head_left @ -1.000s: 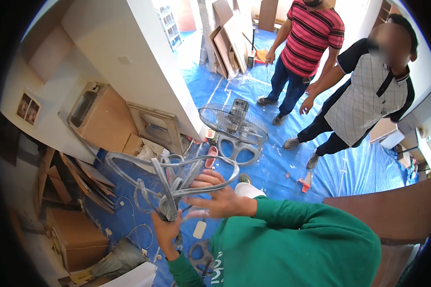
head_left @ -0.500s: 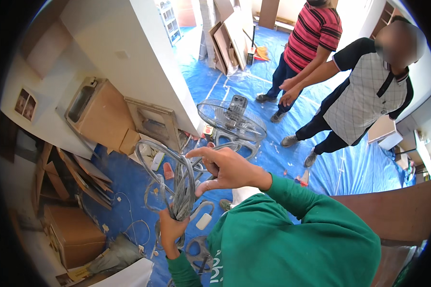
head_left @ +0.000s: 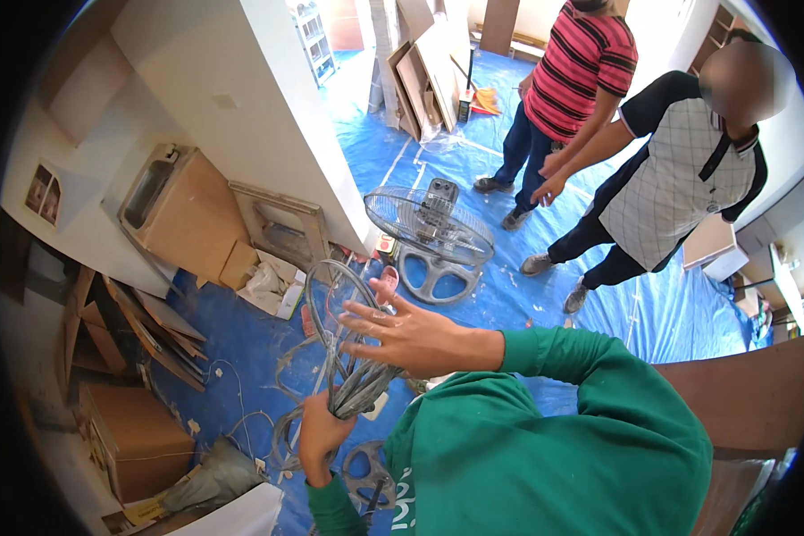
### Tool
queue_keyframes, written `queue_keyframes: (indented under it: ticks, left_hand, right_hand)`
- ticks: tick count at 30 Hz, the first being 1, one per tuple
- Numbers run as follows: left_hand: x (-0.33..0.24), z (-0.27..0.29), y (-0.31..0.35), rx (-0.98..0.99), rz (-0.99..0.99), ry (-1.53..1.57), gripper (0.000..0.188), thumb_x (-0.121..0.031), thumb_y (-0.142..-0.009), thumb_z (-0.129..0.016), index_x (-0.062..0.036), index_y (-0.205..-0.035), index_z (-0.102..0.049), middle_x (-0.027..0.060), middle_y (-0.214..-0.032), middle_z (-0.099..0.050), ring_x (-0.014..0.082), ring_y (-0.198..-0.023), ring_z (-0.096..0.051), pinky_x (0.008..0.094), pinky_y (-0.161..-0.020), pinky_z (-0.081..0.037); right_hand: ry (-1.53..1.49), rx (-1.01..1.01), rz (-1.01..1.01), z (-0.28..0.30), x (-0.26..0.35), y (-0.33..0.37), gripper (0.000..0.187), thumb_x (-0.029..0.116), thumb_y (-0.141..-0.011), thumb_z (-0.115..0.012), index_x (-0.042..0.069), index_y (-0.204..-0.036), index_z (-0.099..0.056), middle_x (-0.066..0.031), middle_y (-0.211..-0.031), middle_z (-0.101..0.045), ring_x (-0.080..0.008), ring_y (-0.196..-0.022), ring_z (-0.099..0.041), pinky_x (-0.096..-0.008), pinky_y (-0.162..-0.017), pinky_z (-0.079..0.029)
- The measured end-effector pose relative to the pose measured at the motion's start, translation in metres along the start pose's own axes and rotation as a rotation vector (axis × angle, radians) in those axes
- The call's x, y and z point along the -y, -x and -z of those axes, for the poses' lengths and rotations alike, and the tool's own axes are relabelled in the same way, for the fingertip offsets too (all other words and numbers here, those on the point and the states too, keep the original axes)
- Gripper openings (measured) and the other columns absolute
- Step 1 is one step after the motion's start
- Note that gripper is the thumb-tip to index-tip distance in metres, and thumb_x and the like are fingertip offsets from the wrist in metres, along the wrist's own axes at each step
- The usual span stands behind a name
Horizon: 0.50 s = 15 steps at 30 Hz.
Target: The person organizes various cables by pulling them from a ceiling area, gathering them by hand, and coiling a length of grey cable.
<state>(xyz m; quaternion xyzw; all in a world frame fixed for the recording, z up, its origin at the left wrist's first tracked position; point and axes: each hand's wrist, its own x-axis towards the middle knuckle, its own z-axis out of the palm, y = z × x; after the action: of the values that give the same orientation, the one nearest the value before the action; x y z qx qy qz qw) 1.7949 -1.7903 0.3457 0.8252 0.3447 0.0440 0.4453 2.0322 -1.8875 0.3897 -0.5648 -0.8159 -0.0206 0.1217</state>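
A bundle of grey cable [head_left: 363,390], wound in several loops, is gripped near its lower end by my left hand [head_left: 324,432], with the fingers closed round it. Its upper loops rise to the left of my right hand [head_left: 424,338] and more slack loops hang below. My right hand is open, fingers spread, against or just in front of the loops; whether it touches them I cannot tell. Part of the bundle is hidden behind that hand. Below the cable, near my left forearm, a grey round fan base [head_left: 367,475] lies on the floor.
Blue plastic sheeting [head_left: 393,80] covers the floor. Ahead lies a caged fan [head_left: 431,219] by another base [head_left: 438,275]. Two people stand at the right, one in a striped shirt [head_left: 583,67], one in a checked shirt [head_left: 665,170]. Boards [head_left: 156,326] and a cardboard box [head_left: 138,438] stand left.
My right hand has gone from a curved, wide pinch beside the coil to spread fingers, slightly lower. The cable loops have swung rightward and narrowed. The person in stripes has shifted their arms.
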Motion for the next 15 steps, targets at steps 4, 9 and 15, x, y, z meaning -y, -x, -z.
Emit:
queue_keyframes:
  ticks: [4,9,15]
  left_hand:
    - [0.001,0.004,0.008,-0.005,0.019,-0.099,0.025,-0.007,-0.064,-0.067,0.0031,-0.087,-0.063,0.0209,-0.075,-0.064,0.0367,-0.072,-0.063,0.0373,-0.065,-0.048]
    - [-0.009,0.010,0.013,0.059,0.070,-0.127,0.025,-0.007,-0.063,-0.065,0.0007,-0.087,-0.064,0.0221,-0.076,-0.063,0.0385,-0.075,-0.062,0.0388,-0.066,-0.048]
    - [-0.017,0.015,0.018,0.080,0.054,-0.149,0.024,-0.008,-0.064,-0.064,0.0010,-0.086,-0.064,0.0227,-0.077,-0.062,0.0398,-0.075,-0.061,0.0395,-0.066,-0.048]
  right_hand:
    - [-0.177,0.089,0.006,0.001,-0.021,0.013,0.077,0.022,-0.058,-0.077,0.009,-0.126,-0.045,-0.0145,-0.141,-0.035,-0.0277,-0.137,-0.023,-0.0593,-0.112,-0.008]
    - [-0.105,0.153,-0.064,0.007,-0.022,0.026,0.087,0.029,-0.056,-0.079,0.010,-0.131,-0.040,-0.0113,-0.146,-0.027,-0.0268,-0.139,-0.016,-0.0581,-0.113,-0.009]
    - [0.011,0.188,-0.096,0.005,-0.022,0.035,0.074,0.029,-0.061,-0.075,0.010,-0.126,-0.045,-0.0112,-0.140,-0.035,-0.0289,-0.139,-0.016,-0.0583,-0.112,-0.010]
